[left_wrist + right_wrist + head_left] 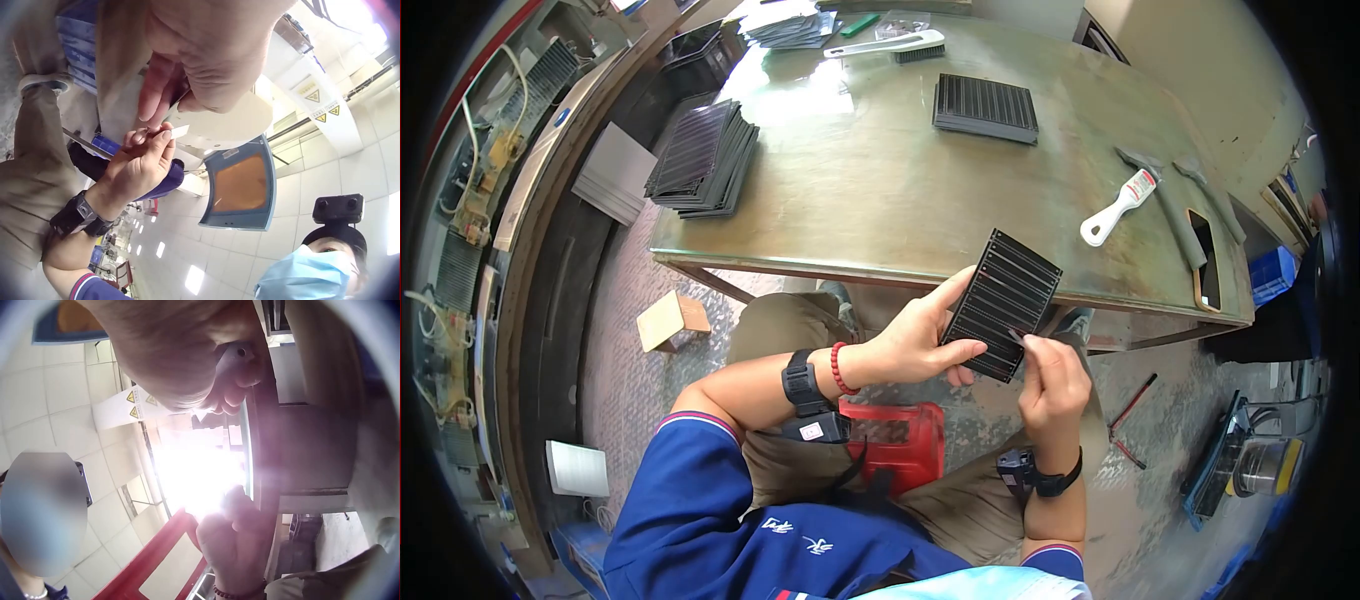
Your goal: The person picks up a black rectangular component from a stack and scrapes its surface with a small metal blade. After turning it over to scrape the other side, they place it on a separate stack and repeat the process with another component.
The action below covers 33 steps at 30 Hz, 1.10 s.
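A dark ribbed rectangular plate (pixel 1006 300) is held tilted over the table's front edge. My left hand (pixel 920 340) grips its left side, the thumb lying across its face. At its lower right, my right hand (pixel 1055 385) pinches a small thin piece (pixel 1016 337) against the plate's face. In the left wrist view, the right hand (pixel 134 169) pinches a small pale flat piece (pixel 179 132) near the fingers of the left hand (pixel 209 56). Glare hides most of the work in the right wrist view, where the right hand (pixel 181 356) has curled fingers.
On the table (pixel 850 200) lie a stack of dark plates (pixel 705 160) at left, a smaller stack (pixel 986 108) at the back, a white brush (pixel 890 44), a white-handled scraper (pixel 1118 208) and a phone-like dark object (pixel 1205 260). A red stool (pixel 920 440) stands below.
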### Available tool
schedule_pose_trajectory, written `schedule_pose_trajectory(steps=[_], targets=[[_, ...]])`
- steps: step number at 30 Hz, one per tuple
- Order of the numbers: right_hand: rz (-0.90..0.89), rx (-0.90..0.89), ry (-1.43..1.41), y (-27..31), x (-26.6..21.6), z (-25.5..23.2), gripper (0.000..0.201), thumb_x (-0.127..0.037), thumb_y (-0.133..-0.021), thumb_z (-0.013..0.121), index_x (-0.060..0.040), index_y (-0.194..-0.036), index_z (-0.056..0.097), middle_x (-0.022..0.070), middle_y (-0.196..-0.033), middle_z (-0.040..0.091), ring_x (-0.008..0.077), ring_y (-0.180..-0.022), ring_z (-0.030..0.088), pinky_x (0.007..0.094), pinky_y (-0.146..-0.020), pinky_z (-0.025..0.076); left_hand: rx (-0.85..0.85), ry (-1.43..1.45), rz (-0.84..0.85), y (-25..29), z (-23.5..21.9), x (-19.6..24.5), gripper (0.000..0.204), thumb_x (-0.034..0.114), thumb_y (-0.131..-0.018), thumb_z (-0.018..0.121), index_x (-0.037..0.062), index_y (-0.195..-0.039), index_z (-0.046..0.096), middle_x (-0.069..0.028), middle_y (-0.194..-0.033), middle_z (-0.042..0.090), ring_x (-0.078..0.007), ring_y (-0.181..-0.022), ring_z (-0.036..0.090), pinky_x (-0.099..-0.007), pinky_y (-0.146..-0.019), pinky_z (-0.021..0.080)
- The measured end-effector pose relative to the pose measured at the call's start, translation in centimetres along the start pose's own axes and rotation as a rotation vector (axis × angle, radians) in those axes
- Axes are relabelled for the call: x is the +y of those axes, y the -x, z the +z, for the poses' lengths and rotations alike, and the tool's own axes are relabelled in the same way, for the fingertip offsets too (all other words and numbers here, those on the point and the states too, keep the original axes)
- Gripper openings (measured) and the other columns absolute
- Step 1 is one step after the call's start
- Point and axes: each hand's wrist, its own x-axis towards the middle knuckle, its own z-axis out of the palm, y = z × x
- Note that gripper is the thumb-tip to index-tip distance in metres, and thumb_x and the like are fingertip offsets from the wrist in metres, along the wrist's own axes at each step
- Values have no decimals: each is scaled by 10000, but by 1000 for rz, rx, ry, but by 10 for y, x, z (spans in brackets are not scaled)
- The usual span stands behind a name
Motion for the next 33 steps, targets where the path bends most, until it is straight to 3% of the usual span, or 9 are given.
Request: schedule_pose_trajectory(steps=[1, 2, 6, 15, 19, 21, 33], targets=[[-116, -59, 99, -1, -6, -2, 277, 47, -734, 637, -1, -1007, 642, 128, -882, 611, 270, -720, 607, 328, -615, 470, 7, -65, -2, 0, 1, -2, 811, -60, -889, 543, 96, -1487, 19, -123, -993, 642, -136, -664, 663, -246, -559, 564], [-159, -128, 164, -1, -10, -4, 364, 6, -678, 626, 11, -1042, 642, 114, -938, 621, 238, -759, 611, 332, -640, 467, 21, -95, 7, 0, 3, -4, 794, -65, -884, 534, 84, -1485, 36, -121, -980, 652, -130, -654, 663, -249, -554, 564], [-303, -104, 258, -5, -18, 0, 374, -99, -692, 596, 19, -1041, 656, 104, -939, 630, 215, -779, 604, 327, -621, 455, 14, -194, 13, 2, 3, -4, 767, -78, -856, 511, 68, -1481, 91, -143, -1012, 655, -140, -642, 669, -268, -554, 572], [-309, -128, 293, -9, -21, 3, 369, -126, -697, 589, 16, -1029, 665, 92, -942, 638, 201, -774, 595, 309, -598, 434, -36, -303, -25, 1, 6, 6, 733, -50, -846, 542, 38, -1458, 150, -157, -1096, 635, -153, -629, 669, -275, -550, 563], [-309, -133, 291, -10, -21, 4, 368, -127, -695, 586, 16, -1024, 667, 90, -940, 638, 197, -776, 594, 307, -596, 431, -45, -289, -38, 1, 6, 5, 733, -48, -847, 547, 34, -1458, 150, -158, -1096, 636, -155, -630, 669, -275, -549, 562], [-308, -137, 292, -9, -21, 4, 369, -129, -692, 585, 15, -1021, 668, 90, -940, 638, 197, -775, 593, 308, -594, 429, -36, -354, 45, 1, 5, 0, 727, -46, -848, 550, 32, -1456, 159, -159, -1101, 636, -156, -630, 669, -275, -549, 562], [-268, -191, 289, -8, -20, 1, 382, -117, -673, 580, 37, -1013, 662, 94, -897, 622, 204, -717, 570, 324, -566, 410, -5, -321, -14, 3, 6, 10, 708, -65, -832, 549, 19, -1444, 203, -164, -1094, 646, -156, -626, 676, -275, -553, 563]])
